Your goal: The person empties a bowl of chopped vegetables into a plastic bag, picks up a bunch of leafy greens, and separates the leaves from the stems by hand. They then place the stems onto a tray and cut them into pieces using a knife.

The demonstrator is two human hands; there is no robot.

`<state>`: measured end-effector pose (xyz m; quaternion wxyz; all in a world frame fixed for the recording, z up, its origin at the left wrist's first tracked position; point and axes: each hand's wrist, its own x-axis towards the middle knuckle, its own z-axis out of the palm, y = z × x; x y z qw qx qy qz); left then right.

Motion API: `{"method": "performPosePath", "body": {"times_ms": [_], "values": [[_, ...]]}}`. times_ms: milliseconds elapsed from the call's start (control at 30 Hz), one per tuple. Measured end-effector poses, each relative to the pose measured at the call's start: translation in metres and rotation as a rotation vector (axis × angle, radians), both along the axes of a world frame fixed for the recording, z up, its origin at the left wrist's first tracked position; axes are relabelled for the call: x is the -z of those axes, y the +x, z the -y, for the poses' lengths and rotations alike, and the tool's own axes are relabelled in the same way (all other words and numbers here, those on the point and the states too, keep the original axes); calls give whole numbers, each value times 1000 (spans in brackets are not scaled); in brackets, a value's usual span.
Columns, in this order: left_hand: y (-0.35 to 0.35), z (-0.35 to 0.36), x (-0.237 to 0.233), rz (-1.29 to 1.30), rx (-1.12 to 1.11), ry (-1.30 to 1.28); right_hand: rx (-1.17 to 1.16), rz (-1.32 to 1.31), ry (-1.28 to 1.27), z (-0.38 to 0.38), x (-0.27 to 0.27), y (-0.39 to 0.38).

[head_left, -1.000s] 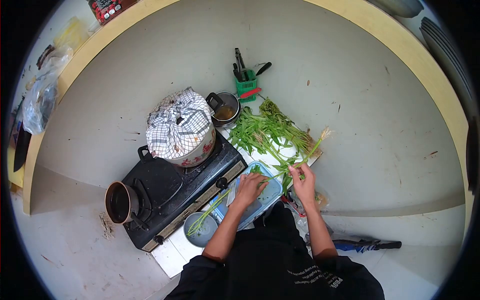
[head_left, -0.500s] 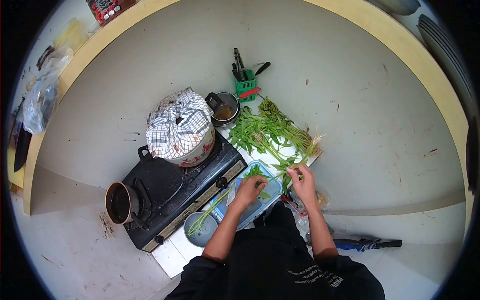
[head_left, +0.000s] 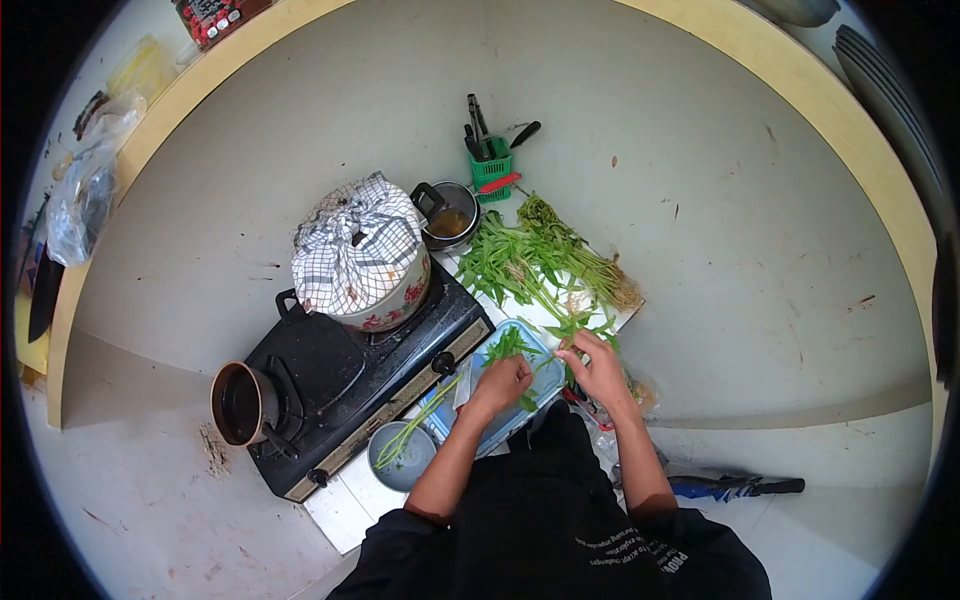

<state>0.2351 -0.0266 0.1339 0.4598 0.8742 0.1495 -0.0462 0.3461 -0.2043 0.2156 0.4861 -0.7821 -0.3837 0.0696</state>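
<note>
Over the blue plastic container [head_left: 512, 418], left hand [head_left: 503, 381] and right hand [head_left: 600, 368] are both pinching one water spinach stalk [head_left: 545, 362], its long axis running hand-to-hand, while the greens pile [head_left: 535, 260] is lying just beyond, nearer the right hand.

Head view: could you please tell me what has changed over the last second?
The green stem, pinched by the right hand and left hand, was drawn in towards the blue container; its rooted end no longer sticks out past the pile of greens. The cloth-covered pot and stove stayed put.
</note>
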Motion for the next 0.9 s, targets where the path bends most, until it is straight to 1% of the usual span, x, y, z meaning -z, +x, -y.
{"method": "performPosePath", "body": {"times_ms": [133, 233, 333, 433, 533, 633, 733, 833, 900], "values": [[-1, 0, 3, -11, -7, -202, -8, -4, -16, 2, -8, -1], [-2, -4, 16, -7, -12, -292, 89, -3, -38, 6, 0, 5], [-4, -4, 22, 6, -61, -315, 104, 6, 23, 8, -1, 8], [-6, -2, 32, 74, -138, -344, 138, -7, 17, 10, 0, 9], [-8, -4, 34, 102, -140, -254, 137, 9, 30, 9, -2, 8], [-7, -5, 35, 26, -209, -206, 115, 63, 10, 8, 1, 4], [-3, -6, 34, -90, -255, -46, 72, 150, -30, 5, 12, 0], [0, 0, 20, -160, -309, 159, 37, 162, -21, 0, 19, -5], [7, 1, 20, -290, -295, 340, 65, 140, 30, -5, 22, -12]]}}
